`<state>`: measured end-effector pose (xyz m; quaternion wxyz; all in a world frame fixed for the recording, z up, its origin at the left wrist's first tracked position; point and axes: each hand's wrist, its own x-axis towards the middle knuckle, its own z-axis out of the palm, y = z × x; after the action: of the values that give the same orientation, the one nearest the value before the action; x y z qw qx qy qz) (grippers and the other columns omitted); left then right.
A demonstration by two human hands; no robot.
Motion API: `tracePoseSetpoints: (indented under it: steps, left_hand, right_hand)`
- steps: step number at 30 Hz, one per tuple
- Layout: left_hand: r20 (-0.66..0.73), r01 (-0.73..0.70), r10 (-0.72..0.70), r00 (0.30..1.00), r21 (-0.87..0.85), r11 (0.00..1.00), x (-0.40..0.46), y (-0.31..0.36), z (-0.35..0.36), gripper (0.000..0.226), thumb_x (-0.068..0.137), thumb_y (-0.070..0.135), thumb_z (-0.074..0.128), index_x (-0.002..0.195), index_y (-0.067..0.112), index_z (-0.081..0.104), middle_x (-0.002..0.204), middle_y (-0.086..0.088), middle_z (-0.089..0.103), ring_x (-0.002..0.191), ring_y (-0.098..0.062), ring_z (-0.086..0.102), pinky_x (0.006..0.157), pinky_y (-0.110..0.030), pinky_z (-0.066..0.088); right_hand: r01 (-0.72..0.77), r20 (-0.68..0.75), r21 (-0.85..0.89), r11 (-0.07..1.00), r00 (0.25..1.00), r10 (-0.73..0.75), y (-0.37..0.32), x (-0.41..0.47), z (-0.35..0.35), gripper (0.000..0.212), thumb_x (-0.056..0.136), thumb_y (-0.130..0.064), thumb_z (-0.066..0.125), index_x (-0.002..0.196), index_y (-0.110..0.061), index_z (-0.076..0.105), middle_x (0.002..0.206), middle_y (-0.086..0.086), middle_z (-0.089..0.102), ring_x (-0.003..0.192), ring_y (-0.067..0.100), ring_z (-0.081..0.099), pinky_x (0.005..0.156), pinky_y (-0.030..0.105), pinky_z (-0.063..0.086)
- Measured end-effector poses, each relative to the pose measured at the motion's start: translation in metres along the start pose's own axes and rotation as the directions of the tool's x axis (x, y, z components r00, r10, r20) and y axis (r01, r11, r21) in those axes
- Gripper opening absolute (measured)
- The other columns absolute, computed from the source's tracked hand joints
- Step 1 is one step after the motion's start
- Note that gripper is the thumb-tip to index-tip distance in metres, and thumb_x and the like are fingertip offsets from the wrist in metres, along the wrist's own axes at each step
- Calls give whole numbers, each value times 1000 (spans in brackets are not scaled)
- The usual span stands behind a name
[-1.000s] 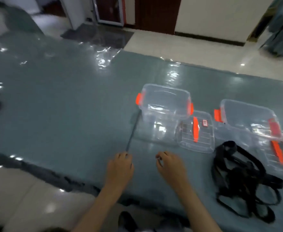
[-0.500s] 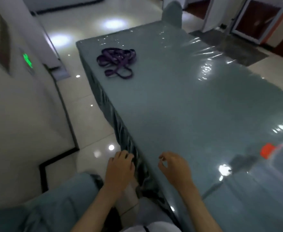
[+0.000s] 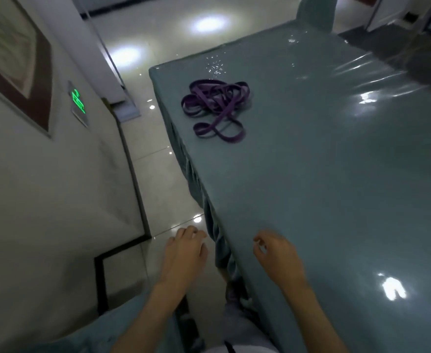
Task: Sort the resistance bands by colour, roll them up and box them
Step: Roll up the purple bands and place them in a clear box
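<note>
Purple resistance bands (image 3: 217,108) are lying tangled (well ahead); left hand (image 3: 183,253) and right hand (image 3: 278,253), fingers loosely curled and empty, are needing to reach them.

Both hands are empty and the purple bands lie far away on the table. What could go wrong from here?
1. The purple bands lie tangled, so lifting one may drag others along.
2. The pile sits near the table edge; a loop could slip to the floor.
3. The left hand and right hand are far from the pile, so reaching means leaning or walking.
</note>
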<state>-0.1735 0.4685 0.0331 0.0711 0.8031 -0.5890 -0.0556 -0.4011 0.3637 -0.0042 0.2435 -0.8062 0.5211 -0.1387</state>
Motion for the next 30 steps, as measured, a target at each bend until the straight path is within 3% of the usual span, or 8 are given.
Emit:
tracePoseSetpoints:
  steps: [10, 18, 23, 27, 30]
  left_hand:
    - [-64, -12, 8, 998, -51, 999, 117, -44, -10, 24, 86, 14, 72, 109, 18, 73, 108, 0, 69, 94, -22, 66, 71, -37, 55]
    - [-67, -2, -5, 998, -106, 994, 219, -112, 2, 15, 81, 14, 78, 95, 18, 72, 95, 1, 68, 82, -23, 63, 63, -29, 37]
    - [-68, -108, 98, 993, -170, 980, 303, -155, 2, 13, 81, 11, 76, 92, 16, 71, 91, -2, 66, 81, -25, 62, 61, -32, 39]
    - [-82, -203, 192, 978, -166, 965, 358, -198, -15, 11, 84, 15, 72, 95, 18, 70, 93, 0, 64, 82, -23, 61, 62, -30, 37]
    - [-66, -171, 161, 985, -205, 964, 397, -229, -23, 12, 87, 16, 71, 99, 17, 71, 97, 0, 66, 84, -23, 61, 63, -33, 45]
  right_hand:
    - [-16, 33, 27, 1000, 999, 15, -53, 133, 14, 9, 92, -27, 67, 97, -22, 74, 93, -2, 73, 86, 21, 70, 72, 38, 57]
    - [-51, 38, -10, 999, 998, 51, -80, 230, 45, 5, 92, -24, 69, 95, -21, 73, 91, -2, 71, 81, 20, 68, 68, 34, 52]
    - [-158, 37, -34, 987, 987, 159, -104, 299, 61, 10, 91, -19, 70, 100, -20, 75, 99, -1, 72, 88, 22, 69, 79, 37, 54]
    - [-212, -84, -3, 977, 974, 211, -126, 358, 78, 13, 87, -13, 72, 100, -13, 75, 102, 9, 72, 95, 33, 69, 86, 42, 54]
    - [-237, -88, -57, 970, 969, 232, -147, 404, 95, 33, 85, -16, 75, 118, -14, 72, 120, 12, 65, 117, 38, 59, 100, 50, 50]
